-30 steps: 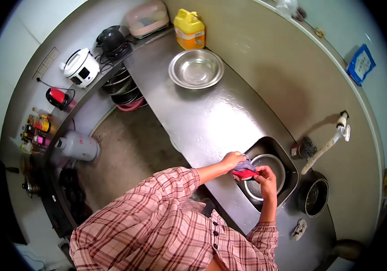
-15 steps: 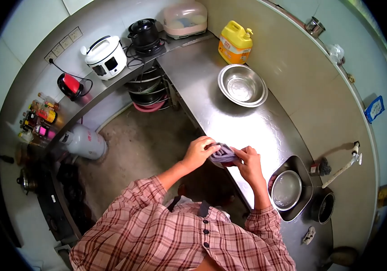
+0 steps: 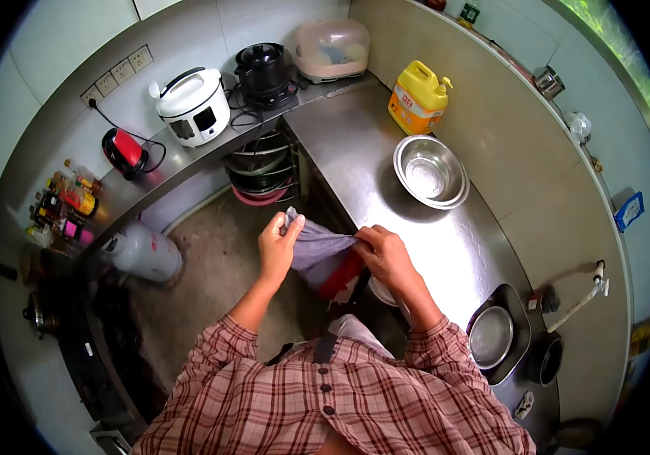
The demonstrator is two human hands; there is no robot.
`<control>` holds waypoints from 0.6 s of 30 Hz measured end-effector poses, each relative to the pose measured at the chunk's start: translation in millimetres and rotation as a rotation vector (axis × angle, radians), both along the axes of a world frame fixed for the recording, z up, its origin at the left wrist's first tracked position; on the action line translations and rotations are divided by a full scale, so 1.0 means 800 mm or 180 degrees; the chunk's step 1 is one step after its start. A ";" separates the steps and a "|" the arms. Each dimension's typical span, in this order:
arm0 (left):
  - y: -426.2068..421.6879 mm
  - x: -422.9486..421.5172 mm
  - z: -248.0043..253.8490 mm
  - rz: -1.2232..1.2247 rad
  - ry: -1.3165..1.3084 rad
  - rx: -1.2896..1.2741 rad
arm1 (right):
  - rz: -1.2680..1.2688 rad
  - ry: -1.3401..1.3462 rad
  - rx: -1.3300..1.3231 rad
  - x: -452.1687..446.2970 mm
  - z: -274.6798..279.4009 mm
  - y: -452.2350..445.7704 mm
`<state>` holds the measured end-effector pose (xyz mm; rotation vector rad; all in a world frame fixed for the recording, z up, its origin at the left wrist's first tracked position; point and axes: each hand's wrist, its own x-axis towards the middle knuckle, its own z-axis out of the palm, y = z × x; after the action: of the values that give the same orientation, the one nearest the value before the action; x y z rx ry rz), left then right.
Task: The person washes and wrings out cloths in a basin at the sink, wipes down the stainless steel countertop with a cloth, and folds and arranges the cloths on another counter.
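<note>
A grey-purple and red cloth (image 3: 322, 249) is stretched between my two hands, above the floor and beside the counter's front edge. My left hand (image 3: 278, 244) pinches its upper left corner, where a pale bit of fabric sticks up above the fingers. The right end of the cloth is gripped by my right hand (image 3: 383, 254), near the counter edge. The red part hangs at the lower right, below the grey-purple part.
On the steel counter (image 3: 332, 136) are a metal basin (image 3: 431, 173) and a yellow jug (image 3: 417, 98). At the right, a sink (image 3: 521, 345) holds a round pan (image 3: 491, 338). A white rice cooker (image 3: 194, 106) and gas cylinder (image 3: 147, 252) are at the left.
The cloth has moved left, away from over the sink and out past the counter edge. My hands have moved farther apart, and the bunched cloth is now spread between them. The view has turned.
</note>
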<state>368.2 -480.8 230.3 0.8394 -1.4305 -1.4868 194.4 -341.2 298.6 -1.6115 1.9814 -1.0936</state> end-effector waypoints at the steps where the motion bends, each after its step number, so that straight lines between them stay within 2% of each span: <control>1: -0.014 0.001 0.000 -0.0039 -0.0040 -0.0007 | 0.0014 0.0339 -0.0195 -0.005 0.003 -0.011; 3: -0.043 -0.003 0.001 -0.0113 -0.0119 -0.0020 | 0.0017 -0.0111 0.0161 -0.017 0.007 -0.033; 5: -0.064 -0.015 0.030 -0.0246 0.0071 0.0571 | -0.0018 -0.0599 0.0734 -0.032 0.014 -0.057; 6: -0.078 -0.023 0.038 -0.0410 0.0181 0.0730 | 0.0060 -0.0185 0.1079 -0.041 0.023 -0.071; 9: -0.131 -0.056 0.036 -0.0720 0.0498 0.0868 | 0.0009 0.0559 -0.0056 -0.077 0.002 -0.115; 10: -0.151 -0.069 0.037 -0.0793 0.0605 0.0853 | -0.0062 0.0535 -0.0139 -0.089 0.004 -0.131; 11: -0.168 -0.084 0.040 -0.0832 0.0661 0.0829 | -0.0242 0.0089 -0.0009 -0.100 0.011 -0.144; 14: -0.215 -0.137 0.075 -0.0972 0.0781 0.0781 | -0.0768 0.0137 -0.0646 -0.139 0.012 -0.203; 15: -0.238 -0.153 0.073 -0.1042 0.0701 0.0786 | -0.0921 0.0304 -0.0616 -0.155 0.008 -0.223; 16: -0.263 -0.168 0.063 -0.0947 0.0477 0.0434 | -0.0998 0.0851 -0.0645 -0.167 0.005 -0.245; 17: -0.287 -0.181 0.042 -0.0855 0.0252 0.0090 | -0.1075 0.1399 -0.0661 -0.177 0.001 -0.263; 18: -0.312 -0.190 0.004 -0.0442 -0.0338 -0.0141 | -0.1079 0.1561 -0.0634 -0.183 -0.012 -0.281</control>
<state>216.3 -730.7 233.2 0.8162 -1.6231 -1.5269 48.2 -566.3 289.2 -1.8253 2.6119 -1.1203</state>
